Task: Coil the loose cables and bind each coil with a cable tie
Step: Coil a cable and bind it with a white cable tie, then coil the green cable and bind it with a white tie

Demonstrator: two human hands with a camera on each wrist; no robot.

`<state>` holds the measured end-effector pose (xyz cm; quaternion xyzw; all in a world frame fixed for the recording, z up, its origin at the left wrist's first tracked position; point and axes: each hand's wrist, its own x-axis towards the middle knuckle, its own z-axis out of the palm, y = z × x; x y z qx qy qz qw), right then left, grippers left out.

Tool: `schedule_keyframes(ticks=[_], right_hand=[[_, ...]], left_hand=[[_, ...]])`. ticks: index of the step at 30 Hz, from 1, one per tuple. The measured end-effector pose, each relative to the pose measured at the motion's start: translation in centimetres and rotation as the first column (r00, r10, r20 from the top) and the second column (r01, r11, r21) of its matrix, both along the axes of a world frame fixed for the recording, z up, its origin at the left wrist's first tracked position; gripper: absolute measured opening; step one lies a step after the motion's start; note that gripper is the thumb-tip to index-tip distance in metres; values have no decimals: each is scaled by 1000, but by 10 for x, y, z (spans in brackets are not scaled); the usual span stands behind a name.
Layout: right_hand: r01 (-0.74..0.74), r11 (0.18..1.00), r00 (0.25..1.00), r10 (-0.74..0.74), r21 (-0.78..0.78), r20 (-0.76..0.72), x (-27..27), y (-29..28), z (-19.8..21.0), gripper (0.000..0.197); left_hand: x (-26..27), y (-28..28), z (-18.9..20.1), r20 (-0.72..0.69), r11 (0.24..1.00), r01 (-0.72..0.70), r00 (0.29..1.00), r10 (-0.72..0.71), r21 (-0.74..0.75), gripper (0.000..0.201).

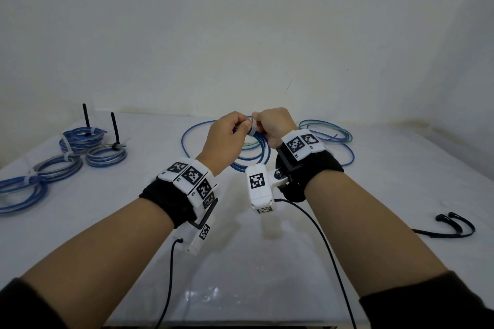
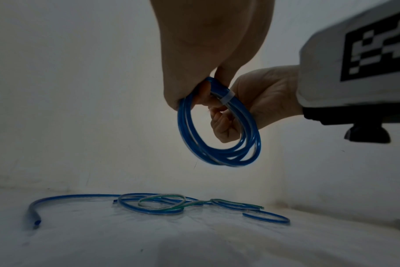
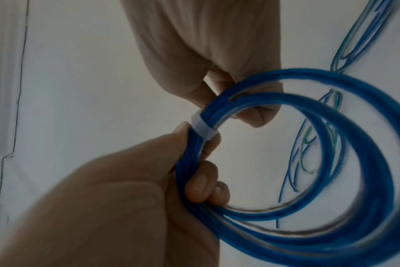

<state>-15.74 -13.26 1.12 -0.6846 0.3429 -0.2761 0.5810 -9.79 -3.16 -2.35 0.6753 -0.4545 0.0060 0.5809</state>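
A blue cable coil (image 2: 217, 153) hangs in the air between both hands, above the table. A white cable tie (image 3: 202, 129) is wrapped round its strands. My left hand (image 1: 240, 125) pinches the top of the coil (image 3: 308, 207) just beside the tie (image 2: 226, 96). My right hand (image 1: 258, 125) grips the coil with curled fingers (image 3: 201, 186), its thumb up against the tie (image 1: 253, 125). The tie's loose end is hidden. Loose blue and green cables (image 2: 162, 206) lie on the table below the hands.
Several bound coils (image 1: 80, 136) lie at the table's left, near two black upright posts (image 1: 85, 117). More loose cable (image 1: 326, 131) lies behind the right hand. A black curved item (image 1: 454, 224) lies at the right. A white wall (image 1: 240, 35) stands behind the table (image 1: 267, 262).
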Motion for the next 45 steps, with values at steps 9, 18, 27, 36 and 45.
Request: schedule_keyframes(ticks=[9, 18, 27, 36, 45], right_hand=[[-93, 993, 992, 85, 72, 98, -8, 2, -1, 41], [-254, 967, 936, 245, 5, 254, -13, 20, -8, 14], [-87, 829, 981, 169, -553, 98, 14, 51, -10, 13], [-103, 844, 992, 126, -527, 7, 31, 62, -14, 16], [-465, 879, 885, 460, 102, 70, 85, 116, -29, 16]], left_hand=[[15, 1, 16, -224, 999, -46, 973, 50, 23, 19], [35, 6, 18, -357, 985, -170, 920, 161, 7, 22], [38, 33, 35, -609, 992, 32, 791, 51, 124, 38], [76, 79, 31, -692, 997, -78, 719, 63, 9, 19], [112, 147, 33, -716, 991, -113, 685, 132, 75, 25]])
